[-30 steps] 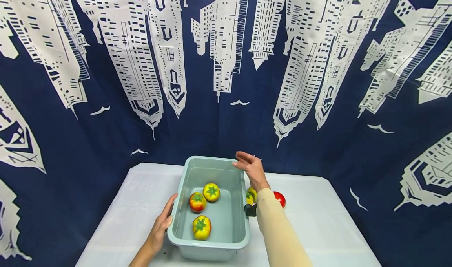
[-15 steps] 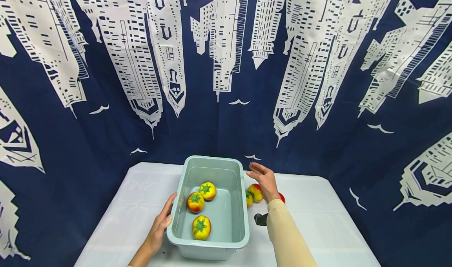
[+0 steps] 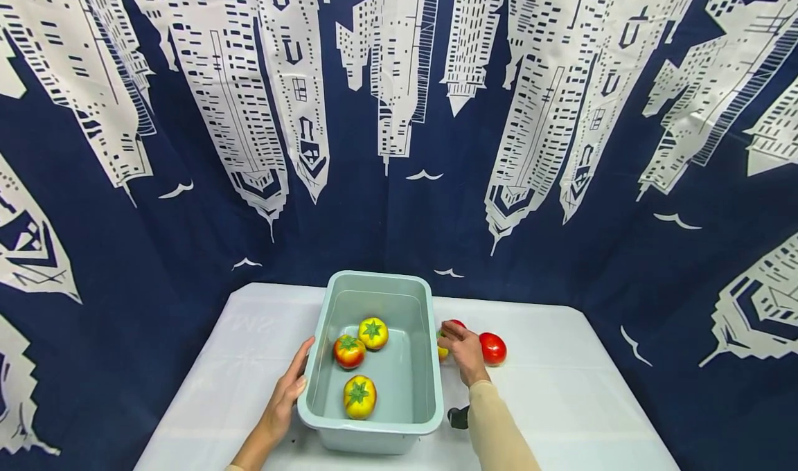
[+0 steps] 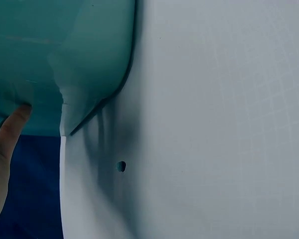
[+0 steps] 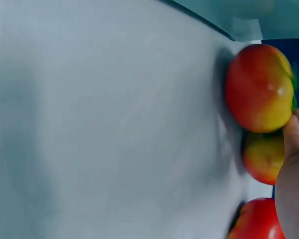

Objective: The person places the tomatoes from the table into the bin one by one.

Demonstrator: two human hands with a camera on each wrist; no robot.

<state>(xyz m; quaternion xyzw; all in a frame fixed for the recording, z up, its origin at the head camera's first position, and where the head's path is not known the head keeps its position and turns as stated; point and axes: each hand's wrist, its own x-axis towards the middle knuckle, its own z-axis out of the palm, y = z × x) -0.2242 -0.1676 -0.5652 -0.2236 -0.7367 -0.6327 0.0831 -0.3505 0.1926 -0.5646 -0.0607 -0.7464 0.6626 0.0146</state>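
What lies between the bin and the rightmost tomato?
Two tomatoes, shown in the right wrist view; the head view shows the right hand there too.

Navy skyline-print cloth backdrop (image 3: 399, 228), white table (image 3: 561, 388)

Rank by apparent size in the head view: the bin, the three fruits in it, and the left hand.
1. Bin
2. Left hand
3. Front fruit, though nearness to the camera may explain its edge
Middle fruit and back fruit: too alike to rank.
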